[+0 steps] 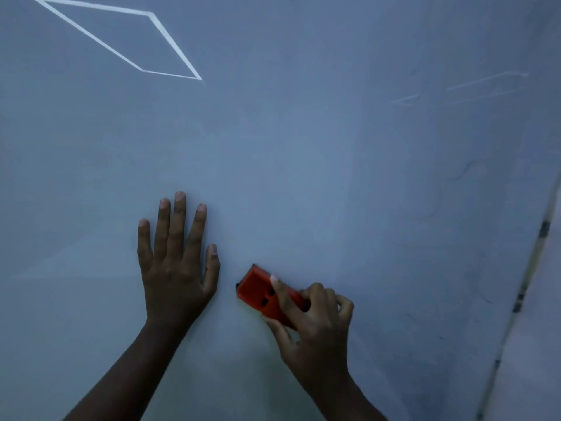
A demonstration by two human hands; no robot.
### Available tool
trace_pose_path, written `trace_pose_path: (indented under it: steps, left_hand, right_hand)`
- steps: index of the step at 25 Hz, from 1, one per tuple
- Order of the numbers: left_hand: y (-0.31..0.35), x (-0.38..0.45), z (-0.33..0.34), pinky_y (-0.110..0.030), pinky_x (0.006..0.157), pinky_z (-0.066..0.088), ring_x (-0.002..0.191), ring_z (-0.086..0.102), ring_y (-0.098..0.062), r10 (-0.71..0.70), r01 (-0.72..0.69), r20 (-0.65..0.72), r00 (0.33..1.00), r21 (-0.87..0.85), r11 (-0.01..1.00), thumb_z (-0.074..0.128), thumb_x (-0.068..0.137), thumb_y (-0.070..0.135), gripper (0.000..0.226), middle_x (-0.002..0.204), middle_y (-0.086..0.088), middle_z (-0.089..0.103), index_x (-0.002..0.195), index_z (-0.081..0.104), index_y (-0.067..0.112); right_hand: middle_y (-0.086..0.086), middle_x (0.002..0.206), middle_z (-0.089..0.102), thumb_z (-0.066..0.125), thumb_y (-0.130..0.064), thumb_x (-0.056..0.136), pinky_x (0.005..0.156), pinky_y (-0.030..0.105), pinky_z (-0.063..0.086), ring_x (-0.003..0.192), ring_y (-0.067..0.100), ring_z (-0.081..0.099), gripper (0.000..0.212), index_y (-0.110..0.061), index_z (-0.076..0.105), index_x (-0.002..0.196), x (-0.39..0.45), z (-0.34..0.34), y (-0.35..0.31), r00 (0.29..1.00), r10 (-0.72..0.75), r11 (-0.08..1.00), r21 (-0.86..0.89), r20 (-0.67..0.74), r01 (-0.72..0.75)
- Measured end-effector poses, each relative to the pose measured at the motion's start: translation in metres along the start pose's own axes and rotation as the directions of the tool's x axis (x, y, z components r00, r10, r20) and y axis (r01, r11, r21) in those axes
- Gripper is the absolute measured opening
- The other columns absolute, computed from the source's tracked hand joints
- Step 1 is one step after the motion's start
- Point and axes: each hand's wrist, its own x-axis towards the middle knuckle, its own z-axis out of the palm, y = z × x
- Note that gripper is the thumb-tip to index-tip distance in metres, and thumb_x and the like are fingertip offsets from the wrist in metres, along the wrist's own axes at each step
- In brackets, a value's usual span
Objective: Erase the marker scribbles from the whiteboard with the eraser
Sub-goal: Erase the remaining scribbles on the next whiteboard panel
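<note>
The whiteboard (303, 132) reads a dim, even grey-blue. At eleven o'clock a bright white outline (121, 41) of a slanted four-sided shape shines on it; at two o'clock fainter pale lines (485, 83) show, and at three o'clock thin dark marker traces (464, 171) curl. The eraser (261, 291) is orange-red with a black edge. The frame (528, 268) at four o'clock is pale with dark patches.

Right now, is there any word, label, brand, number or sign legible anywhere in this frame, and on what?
None can be read.
Whiteboard: faint marker traces near its right side, loops only, no letters or digits.
Orange eraser, gripped by the right hand: no print or brand visible on its back.
Left hand lies flat on the board; nothing written near it.
</note>
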Motion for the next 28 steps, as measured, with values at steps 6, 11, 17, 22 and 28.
trace_pose_path:
  steps: [6, 11, 17, 22, 28]
  left_hand:
    - [-0.003, -0.035, 0.002, -0.06, 0.13, 0.015, 0.162, 0.019, -0.037, 0.02, -0.021, 0.015, 1.0, 0.025, 0.999, 0.047, 0.108, 0.03, 0.063, 0.172, -0.021, 0.024, 0.165, 0.031, 0.008]
    - [-0.001, -0.045, 0.002, -0.059, 0.13, 0.013, 0.163, 0.014, -0.034, 0.007, -0.007, 0.016, 1.0, 0.017, 1.0, 0.047, 0.108, 0.029, 0.063, 0.172, -0.021, 0.024, 0.166, 0.03, 0.009]
    - [0.006, -0.057, 0.003, -0.06, 0.13, 0.012, 0.164, 0.013, -0.033, -0.03, 0.029, 0.021, 0.999, 0.018, 0.999, 0.047, 0.109, 0.027, 0.063, 0.173, -0.02, 0.022, 0.166, 0.029, 0.009]
    - [0.003, -0.063, 0.004, -0.059, 0.13, 0.012, 0.164, 0.011, -0.032, -0.016, 0.016, 0.017, 1.0, 0.0, 1.0, 0.048, 0.108, 0.028, 0.064, 0.172, -0.021, 0.023, 0.166, 0.03, 0.008]
    - [0.002, -0.07, 0.004, -0.058, 0.131, 0.012, 0.164, 0.012, -0.031, -0.018, 0.018, 0.003, 1.0, 0.008, 1.0, 0.049, 0.108, 0.027, 0.063, 0.171, -0.022, 0.026, 0.165, 0.031, 0.009]
  right_hand:
    - [-0.005, 0.093, 0.05, 0.072, -0.057, 0.076, 0.083, 0.041, 0.039, 0.085, 0.021, 0.055, 0.061, -0.038, 0.068, 0.133, 0.029, -0.028, 0.047, 0.951, 0.29, 0.956, 0.001, -0.104, -0.292]
    - [0.001, 0.1, 0.052, 0.073, -0.059, 0.088, 0.092, 0.043, 0.057, 0.087, 0.014, 0.059, 0.069, -0.029, 0.056, 0.147, 0.03, -0.049, 0.108, 0.616, 0.767, 0.625, 0.429, -0.181, -0.652]
    - [0.003, 0.09, 0.046, 0.063, -0.069, 0.088, 0.076, 0.049, 0.054, 0.074, 0.016, 0.051, 0.067, -0.019, 0.071, 0.132, 0.027, -0.022, 0.057, 0.694, 0.7, 0.692, 0.402, -0.17, -0.6]
    - [0.002, 0.097, 0.05, 0.071, -0.054, 0.087, 0.077, 0.041, 0.04, 0.089, 0.025, 0.052, 0.067, -0.035, 0.054, 0.149, -0.04, 0.013, -0.025, 0.981, 0.181, 0.979, 0.077, 0.07, -0.187]
    - [-0.001, 0.098, 0.052, 0.068, -0.058, 0.085, 0.078, 0.041, 0.042, 0.087, 0.023, 0.055, 0.066, -0.034, 0.059, 0.145, -0.075, 0.01, 0.022, 0.941, 0.337, 0.941, 0.008, 0.035, -0.338]
